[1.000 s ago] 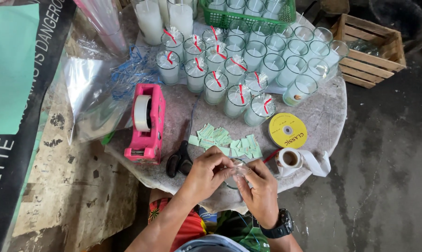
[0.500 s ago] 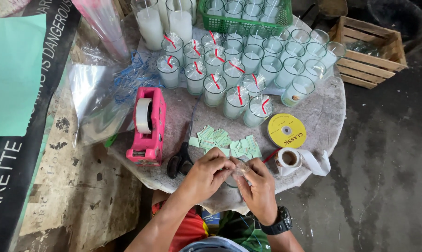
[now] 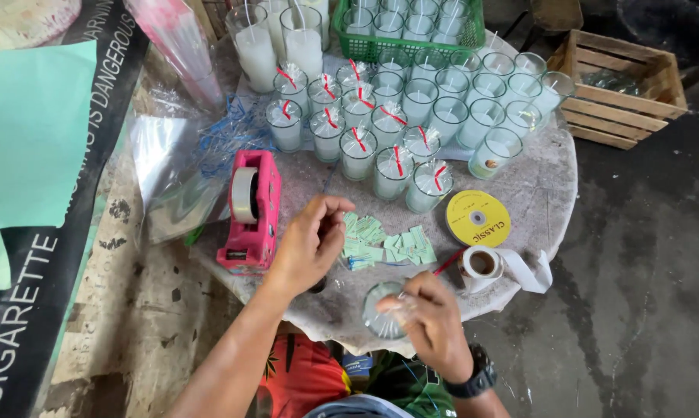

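A glass candle (image 3: 380, 310) wrapped in clear plastic stands at the near edge of the round table (image 3: 535, 193). My right hand (image 3: 430, 321) pinches the bunched plastic wrap at the top of it. My left hand (image 3: 311, 240) hovers over the table with loosely curled fingers, holding nothing, next to the pink tape dispenser (image 3: 249, 213) and just left of a pile of small green paper labels (image 3: 384, 240). Scissors lie mostly hidden under my left hand.
Several wrapped candle glasses tied with red ribbon (image 3: 357, 147) and unwrapped ones (image 3: 481, 101) fill the far half of the table. A green basket (image 3: 411, 23), a yellow ribbon spool (image 3: 477, 218), a white tape roll (image 3: 481, 263), clear plastic sheets (image 3: 171, 170) and a wooden crate (image 3: 620, 85) are around.
My left hand has let go of the wrapped candle and moved up and left toward the tape dispenser. My right hand stays on the plastic wrap.
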